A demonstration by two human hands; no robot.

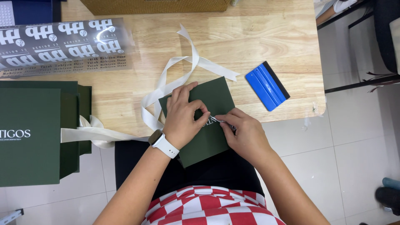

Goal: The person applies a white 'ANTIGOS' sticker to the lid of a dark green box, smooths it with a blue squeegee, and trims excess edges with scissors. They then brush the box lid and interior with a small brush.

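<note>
A dark green flat box [216,98] with white lettering lies tilted across the front edge of the wooden table [250,37] and over my lap. My left hand [181,116], with a white watch on the wrist, presses down on the box's middle. My right hand [243,133] pinches a thin clear strip [218,120] at the lettering, fingertips meeting those of the left hand. A cream ribbon [166,85] trails from under the box toward the left and back.
A blue squeegee [266,85] lies right of the box. A clear sheet with white lettering [62,46] sits at the back left. Stacked dark green boxes [31,133] with a ribbon stand at the left. Tiled floor and chair legs are to the right.
</note>
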